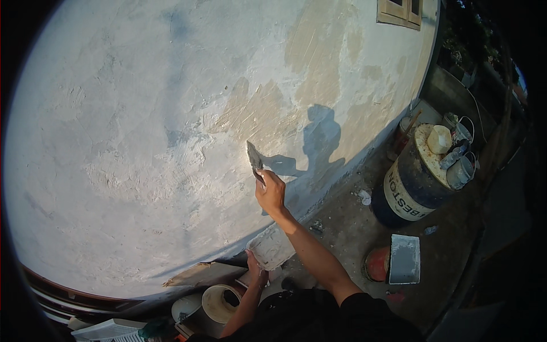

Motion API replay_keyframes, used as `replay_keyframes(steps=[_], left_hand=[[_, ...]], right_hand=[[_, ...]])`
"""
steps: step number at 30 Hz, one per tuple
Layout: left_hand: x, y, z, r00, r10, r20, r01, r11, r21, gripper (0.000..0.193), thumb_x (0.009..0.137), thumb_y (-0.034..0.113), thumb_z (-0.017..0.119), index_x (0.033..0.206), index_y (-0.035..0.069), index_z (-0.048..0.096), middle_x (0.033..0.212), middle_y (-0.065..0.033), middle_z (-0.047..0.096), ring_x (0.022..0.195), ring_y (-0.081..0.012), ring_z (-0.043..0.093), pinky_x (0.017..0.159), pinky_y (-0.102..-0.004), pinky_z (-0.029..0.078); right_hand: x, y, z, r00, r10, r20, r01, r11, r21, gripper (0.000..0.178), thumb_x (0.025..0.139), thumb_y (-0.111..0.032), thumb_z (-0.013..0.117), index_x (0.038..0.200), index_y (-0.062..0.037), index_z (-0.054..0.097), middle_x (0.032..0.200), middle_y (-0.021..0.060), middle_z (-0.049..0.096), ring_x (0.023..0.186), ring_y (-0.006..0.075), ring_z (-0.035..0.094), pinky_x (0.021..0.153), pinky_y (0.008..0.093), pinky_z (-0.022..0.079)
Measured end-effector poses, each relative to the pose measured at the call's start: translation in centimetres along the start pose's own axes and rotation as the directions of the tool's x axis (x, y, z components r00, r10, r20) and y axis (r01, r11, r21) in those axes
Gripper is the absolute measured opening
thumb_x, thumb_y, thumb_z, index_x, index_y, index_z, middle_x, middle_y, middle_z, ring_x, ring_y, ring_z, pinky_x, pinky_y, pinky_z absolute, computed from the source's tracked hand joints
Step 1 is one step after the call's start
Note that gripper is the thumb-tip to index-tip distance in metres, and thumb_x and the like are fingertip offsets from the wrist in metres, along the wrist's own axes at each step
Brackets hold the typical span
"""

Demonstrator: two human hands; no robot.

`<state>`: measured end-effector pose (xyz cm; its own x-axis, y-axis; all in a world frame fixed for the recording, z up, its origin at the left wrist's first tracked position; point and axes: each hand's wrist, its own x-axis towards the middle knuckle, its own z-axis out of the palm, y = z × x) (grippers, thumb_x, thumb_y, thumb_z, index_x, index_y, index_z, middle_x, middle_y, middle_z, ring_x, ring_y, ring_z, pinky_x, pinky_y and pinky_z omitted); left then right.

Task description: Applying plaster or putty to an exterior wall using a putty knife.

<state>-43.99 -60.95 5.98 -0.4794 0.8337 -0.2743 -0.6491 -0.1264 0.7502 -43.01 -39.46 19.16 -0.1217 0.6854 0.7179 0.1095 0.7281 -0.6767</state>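
Found putty knife (254,161) clasped tightly in right hand (271,191), at wall (114,102) (cannot confirm contact), above its lower edge; noted whitish tray (273,246) gripped by left edge in left hand (257,269).

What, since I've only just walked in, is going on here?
The person's right hand holds a scraper with its blade touching or very near the wall. The left hand grips a pale, smeared tray below. Tan patches show on part of the wall; a dark drum stands off to the right.
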Motion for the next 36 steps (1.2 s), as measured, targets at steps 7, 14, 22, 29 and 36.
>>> replay_keyframes(steps=[7,14,22,29,36], left_hand=[[-0.2,-0.5,0.2,1.0,0.017,-0.005,-0.018,0.999,-0.036,0.066,0.097,0.056,0.027,0.137,0.003,0.035,0.135,-0.0148,0.046,0.12,-0.0298,0.05,0.101,-0.0424,0.041],[-0.1,-1.0,0.2,0.999,0.036,-0.021,-0.038,0.995,-0.088,0.065,0.098,0.055,0.024,0.134,0.003,0.039,0.129,-0.0141,0.051,0.116,-0.0275,0.054,0.099,-0.0408,0.043],[0.2,-1.6,-0.3,0.998,0.048,-0.029,-0.051,0.994,-0.101,0.064,0.098,0.054,0.024,0.132,0.003,0.042,0.128,-0.0129,0.053,0.115,-0.0255,0.054,0.099,-0.0381,0.043],[0.1,-1.3,-0.4,0.996,0.062,-0.059,-0.069,0.991,-0.115,0.064,0.098,0.055,0.025,0.132,0.003,0.041,0.127,-0.0136,0.053,0.114,-0.0254,0.055,0.099,-0.0384,0.043],[-0.7,-1.2,-0.7,0.995,0.061,-0.075,-0.069,0.991,-0.113,0.065,0.098,0.056,0.024,0.133,0.004,0.04,0.13,-0.0129,0.05,0.116,-0.0262,0.053,0.1,-0.0392,0.042]], right_hand=[[6.9,4.7,-8.6,0.915,0.236,-0.326,-0.27,0.961,-0.063,0.021,0.083,-0.001,0.059,0.103,0.0032,0.062,0.091,0.0199,0.067,0.085,0.0376,0.065,0.072,0.0395,0.05],[10.3,5.3,-7.5,0.96,0.209,-0.185,-0.219,0.975,-0.033,0.019,0.083,-0.006,0.064,0.1,0.0014,0.063,0.086,0.0166,0.067,0.078,0.026,0.068,0.067,0.0351,0.049],[5.2,-1.1,0.0,0.994,-0.112,-0.003,0.112,0.992,0.055,0.016,0.078,-0.003,0.065,0.092,0.0027,0.062,0.079,0.0173,0.062,0.073,0.0356,0.062,0.063,0.0396,0.048],[1.6,-3.4,1.1,0.966,-0.256,0.036,0.257,0.965,-0.045,0.017,0.076,0.002,0.063,0.093,0.004,0.061,0.084,0.0169,0.063,0.077,0.0356,0.062,0.067,0.041,0.05],[6.7,3.1,-6.4,0.939,0.049,-0.339,-0.085,0.992,-0.092,0.017,0.084,0.0,0.058,0.099,0.0063,0.062,0.085,0.0204,0.065,0.077,0.036,0.064,0.066,0.0381,0.05]])
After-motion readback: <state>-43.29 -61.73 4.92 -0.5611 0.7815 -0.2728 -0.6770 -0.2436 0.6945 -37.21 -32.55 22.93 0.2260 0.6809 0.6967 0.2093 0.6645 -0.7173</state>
